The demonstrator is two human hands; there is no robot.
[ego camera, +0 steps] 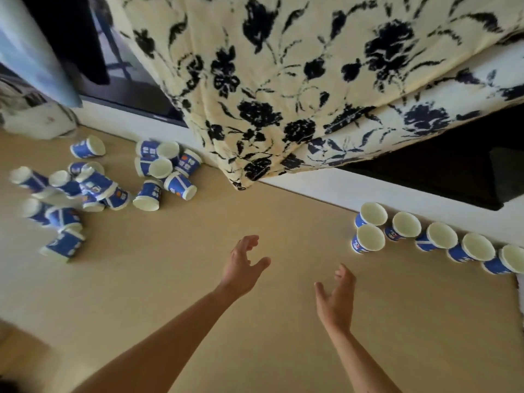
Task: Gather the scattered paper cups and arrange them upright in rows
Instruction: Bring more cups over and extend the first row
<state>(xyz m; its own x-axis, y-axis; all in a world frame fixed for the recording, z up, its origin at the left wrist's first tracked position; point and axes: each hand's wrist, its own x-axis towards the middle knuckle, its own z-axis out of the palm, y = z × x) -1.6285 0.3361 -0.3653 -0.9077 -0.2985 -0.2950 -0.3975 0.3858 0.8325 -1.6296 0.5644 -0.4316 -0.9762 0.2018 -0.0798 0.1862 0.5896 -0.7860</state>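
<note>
Left hand [243, 265] and right hand [337, 296] hover empty, fingers loosely spread, below the floral blanket [269, 80], the left nearer the toppled cups [178, 184] heaped sideways leftward of that blanket, the upright row [402, 225] standing rightward.

Left pile: tumbled paper cups [65, 199] smeared by motion blur; their count cannot be told.
Cup print: lettering [154, 192] on the blue walls too blurred to read.
Row's end: last upright cup [511, 262] clipped by the right edge.
Under-bed gap [453, 171]: lost in darkness.
Arms: left forearm [158, 344] and right forearm [360, 361] cut off at the bottom edge.
</note>
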